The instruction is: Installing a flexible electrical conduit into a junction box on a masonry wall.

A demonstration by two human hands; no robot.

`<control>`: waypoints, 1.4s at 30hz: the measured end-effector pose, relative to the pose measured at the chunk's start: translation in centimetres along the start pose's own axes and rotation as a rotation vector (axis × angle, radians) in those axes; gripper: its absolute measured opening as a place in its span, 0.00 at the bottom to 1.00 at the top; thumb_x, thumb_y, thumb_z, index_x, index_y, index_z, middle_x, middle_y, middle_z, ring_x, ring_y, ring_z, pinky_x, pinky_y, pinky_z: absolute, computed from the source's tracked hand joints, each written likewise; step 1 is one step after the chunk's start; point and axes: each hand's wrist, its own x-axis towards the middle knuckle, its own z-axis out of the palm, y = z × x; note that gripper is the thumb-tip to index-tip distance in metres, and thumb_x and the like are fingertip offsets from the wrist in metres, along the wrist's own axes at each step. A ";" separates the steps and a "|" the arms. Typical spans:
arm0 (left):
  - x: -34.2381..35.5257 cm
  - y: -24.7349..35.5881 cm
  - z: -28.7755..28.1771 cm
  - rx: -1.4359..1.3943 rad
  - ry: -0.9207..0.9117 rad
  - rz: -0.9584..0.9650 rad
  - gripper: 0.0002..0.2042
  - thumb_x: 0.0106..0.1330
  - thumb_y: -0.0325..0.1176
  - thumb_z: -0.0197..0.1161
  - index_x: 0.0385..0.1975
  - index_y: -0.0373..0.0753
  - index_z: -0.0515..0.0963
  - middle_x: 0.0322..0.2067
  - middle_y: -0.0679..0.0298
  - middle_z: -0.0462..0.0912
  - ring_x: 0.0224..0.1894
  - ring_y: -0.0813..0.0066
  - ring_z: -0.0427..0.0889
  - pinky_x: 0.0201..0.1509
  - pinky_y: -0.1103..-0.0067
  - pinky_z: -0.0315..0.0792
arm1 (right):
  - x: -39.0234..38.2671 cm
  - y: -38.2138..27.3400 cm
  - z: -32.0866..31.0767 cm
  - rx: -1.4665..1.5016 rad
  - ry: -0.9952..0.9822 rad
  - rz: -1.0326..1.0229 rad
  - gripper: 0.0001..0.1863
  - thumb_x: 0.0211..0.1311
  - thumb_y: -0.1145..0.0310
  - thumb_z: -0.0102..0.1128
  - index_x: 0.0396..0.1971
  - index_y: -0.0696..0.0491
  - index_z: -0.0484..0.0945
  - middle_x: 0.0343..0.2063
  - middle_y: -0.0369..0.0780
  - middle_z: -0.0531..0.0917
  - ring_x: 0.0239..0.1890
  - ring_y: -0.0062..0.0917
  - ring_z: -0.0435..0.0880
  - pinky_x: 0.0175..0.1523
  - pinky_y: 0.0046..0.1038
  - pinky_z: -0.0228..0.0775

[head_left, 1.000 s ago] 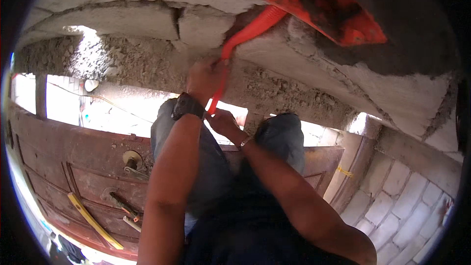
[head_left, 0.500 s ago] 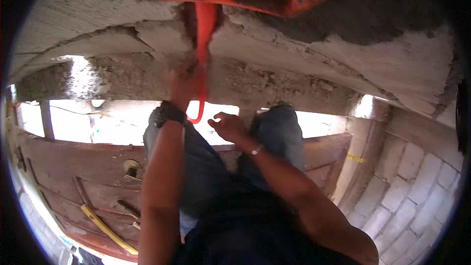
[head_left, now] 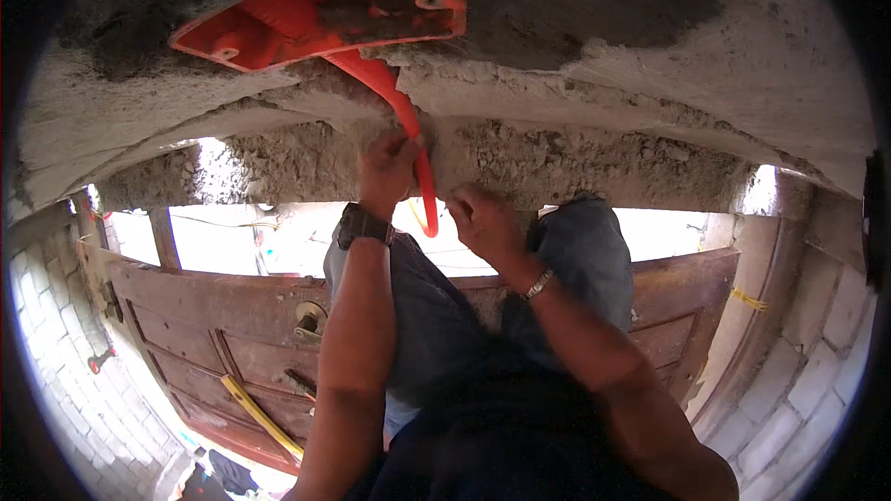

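Note:
A flexible orange conduit (head_left: 400,104) hangs out of an orange electrical box (head_left: 441,19) set in the grey cement wall, and its lower end bends into a hook. My left hand (head_left: 385,176), wearing a dark watch, has its fingers closed at the left edge of this conduit, against the rough cement. Whether its fingertips wrap right round the tube is hidden. To the right of the conduit's bent end, my right hand (head_left: 490,230) is raised with curled fingers, thumb and forefinger close together. Anything between them is too small to make out.
Below my legs lies a brown panelled door (head_left: 213,301) with a round knob (head_left: 308,319). A yellow curved strip (head_left: 262,416) and a dark tool (head_left: 300,382) rest on it. At the right is a wooden post (head_left: 780,288) tied with yellow cord (head_left: 748,300) beside a block wall (head_left: 817,390).
The view has swung, so the box appears farther left and my hands farther right. My left hand is no longer blurred. My right fingers have curled in closer together, nearer the conduit.

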 end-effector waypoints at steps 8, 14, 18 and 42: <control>0.1 -0.1 0.5 0.075 0.129 0.026 0.13 0.59 0.37 0.63 0.37 0.33 0.80 0.26 0.56 0.83 0.28 0.74 0.81 0.32 0.77 0.73 | 7.5 -4.0 -2.1 -0.441 -0.089 -0.276 0.09 0.55 0.66 0.54 0.32 0.55 0.72 0.22 0.47 0.79 0.26 0.41 0.81 0.30 0.41 0.73; 1.0 -1.5 0.5 0.186 0.108 -0.038 0.18 0.57 0.48 0.61 0.40 0.43 0.81 0.26 0.55 0.83 0.30 0.61 0.83 0.35 0.71 0.74 | 8.1 -2.2 -1.7 -0.621 -0.047 -0.376 0.09 0.50 0.71 0.54 0.33 0.52 0.73 0.21 0.43 0.79 0.26 0.37 0.82 0.27 0.38 0.73; 0.8 -0.6 0.0 0.104 0.120 -0.003 0.18 0.56 0.48 0.62 0.39 0.43 0.81 0.24 0.54 0.82 0.30 0.60 0.83 0.35 0.70 0.74 | 8.2 -2.2 -1.8 -0.789 -0.078 -0.424 0.09 0.53 0.68 0.54 0.36 0.50 0.75 0.19 0.41 0.80 0.24 0.36 0.83 0.27 0.38 0.75; 0.5 -0.7 0.3 0.107 0.153 0.134 0.16 0.59 0.45 0.57 0.36 0.39 0.80 0.27 0.50 0.81 0.33 0.51 0.80 0.37 0.64 0.72 | 6.9 -5.4 -4.9 -0.987 -0.439 -0.522 0.10 0.52 0.70 0.54 0.35 0.55 0.75 0.20 0.44 0.81 0.26 0.37 0.83 0.29 0.38 0.75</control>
